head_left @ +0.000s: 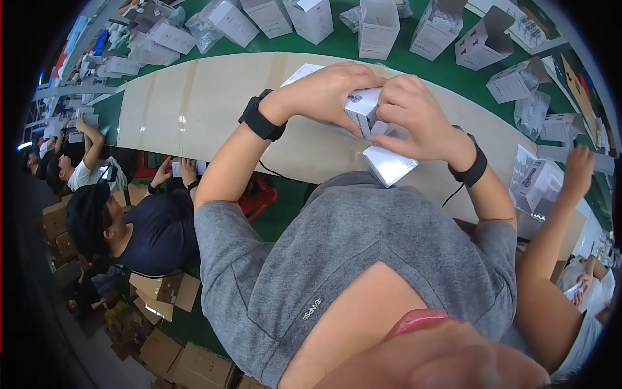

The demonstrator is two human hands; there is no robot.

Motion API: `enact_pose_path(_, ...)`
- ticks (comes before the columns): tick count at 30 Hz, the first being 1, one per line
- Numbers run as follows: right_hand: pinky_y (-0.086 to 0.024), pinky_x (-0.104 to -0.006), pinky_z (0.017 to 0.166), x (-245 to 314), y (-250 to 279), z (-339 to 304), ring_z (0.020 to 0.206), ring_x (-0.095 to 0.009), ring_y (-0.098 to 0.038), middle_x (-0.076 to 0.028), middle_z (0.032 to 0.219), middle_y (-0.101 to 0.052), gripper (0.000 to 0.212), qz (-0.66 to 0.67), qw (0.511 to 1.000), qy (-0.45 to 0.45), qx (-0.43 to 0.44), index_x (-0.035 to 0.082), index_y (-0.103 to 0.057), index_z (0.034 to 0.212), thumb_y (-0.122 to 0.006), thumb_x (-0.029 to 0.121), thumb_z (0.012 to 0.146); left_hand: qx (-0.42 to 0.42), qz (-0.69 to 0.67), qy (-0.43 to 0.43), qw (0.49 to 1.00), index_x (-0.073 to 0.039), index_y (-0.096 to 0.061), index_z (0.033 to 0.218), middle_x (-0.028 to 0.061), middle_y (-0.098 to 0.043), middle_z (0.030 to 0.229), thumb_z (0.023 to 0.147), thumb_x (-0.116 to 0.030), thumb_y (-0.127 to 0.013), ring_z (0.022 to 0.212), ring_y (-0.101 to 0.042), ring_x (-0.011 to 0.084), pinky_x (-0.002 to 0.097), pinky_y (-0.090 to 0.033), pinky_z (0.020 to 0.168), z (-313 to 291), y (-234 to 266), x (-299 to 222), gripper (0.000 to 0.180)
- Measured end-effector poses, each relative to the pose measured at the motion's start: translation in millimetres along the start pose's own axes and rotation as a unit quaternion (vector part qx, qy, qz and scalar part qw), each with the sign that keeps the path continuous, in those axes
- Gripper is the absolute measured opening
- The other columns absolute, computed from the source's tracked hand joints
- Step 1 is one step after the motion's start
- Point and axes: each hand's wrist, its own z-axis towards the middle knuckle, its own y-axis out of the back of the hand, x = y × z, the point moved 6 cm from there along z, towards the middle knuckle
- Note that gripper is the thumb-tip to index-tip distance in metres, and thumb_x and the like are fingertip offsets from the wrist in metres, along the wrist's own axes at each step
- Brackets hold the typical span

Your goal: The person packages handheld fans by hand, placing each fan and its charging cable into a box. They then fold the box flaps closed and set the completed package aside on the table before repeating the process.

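Observation:
Both hands meet over a small white carton [364, 104] with a dark printed picture, at the middle of the worktable. My left hand [334, 94] grips its left side, thumb on the near face and fingers over the far edge. From the right, my right hand [414, 117] closes around the carton's end with fingers bent and thumb underneath. Part of the carton is hidden behind these fingers. Just below my right hand, toward my body, a shiny white panel or box [390, 165] stands out; whether it joins the carton I cannot tell. Each wrist wears a black band.
A pale board [214, 110] covers the table before me. Beyond it, several open white cartons [379, 29] line a green surface [337, 55]. At the left sits a person in a dark shirt [159, 233]; another person's raised arm [564, 201] is at the right. Brown cardboard boxes [194, 366] lie lower left.

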Motion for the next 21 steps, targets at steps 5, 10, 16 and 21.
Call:
enact_pose_path(5,-0.044,-0.0378,0.077,-37.4,30.1,-8.2,0.099,-0.031,-0.051,-0.012,0.096,-0.056,0.023,0.077,0.996,-0.005,-0.034,0.003,-0.055,0.084,-0.068,0.010,0.066,-0.028,-0.077,0.010,0.997,-0.005,-0.044,0.124,0.0116,-0.051,0.117,0.053,-0.018,-0.081,0.110,-0.046,0.0267,0.0336,-0.037,0.094,-8.2,1.2,12.1,0.081)
enact_pose_path(10,-0.046,-0.0358,0.074,-44.9,29.1,-9.5,0.094,-0.027,-0.054,-0.009,0.097,-0.058,0.031,0.105,0.970,-0.092,-0.199,0.004,-0.054,0.102,-0.064,0.012,0.073,-0.123,-0.348,0.116,0.922,-0.006,-0.039,0.128,0.0087,-0.047,0.123,0.057,-0.014,-0.079,0.118,-0.041,0.0199,0.0328,-0.032,0.099,-4.4,-22.3,50.4,0.082)
enact_pose_path(16,-0.049,-0.0307,0.068,-70.7,-8.6,-4.3,0.083,-0.019,-0.058,-0.007,0.093,-0.061,0.034,-0.107,0.975,-0.130,-0.143,0.005,-0.054,0.112,-0.059,0.012,0.079,-0.190,-0.359,0.187,0.894,-0.003,-0.045,0.122,0.0140,-0.053,0.114,0.067,-0.025,-0.073,0.106,-0.050,0.0217,0.0335,-0.041,0.088,-18.5,-50.3,75.7,0.065)
enact_pose_path(21,-0.049,-0.0298,0.063,-143.7,-10.7,7.3,0.073,-0.026,-0.058,-0.011,0.086,-0.060,0.029,0.260,0.895,-0.309,-0.190,0.003,-0.055,0.107,-0.057,0.008,0.078,-0.122,-0.092,0.292,0.944,-0.002,-0.052,0.111,0.0132,-0.060,0.090,0.078,-0.027,-0.062,0.080,-0.058,0.0207,0.0305,-0.046,0.068,-15.3,-35.2,63.5,0.042)
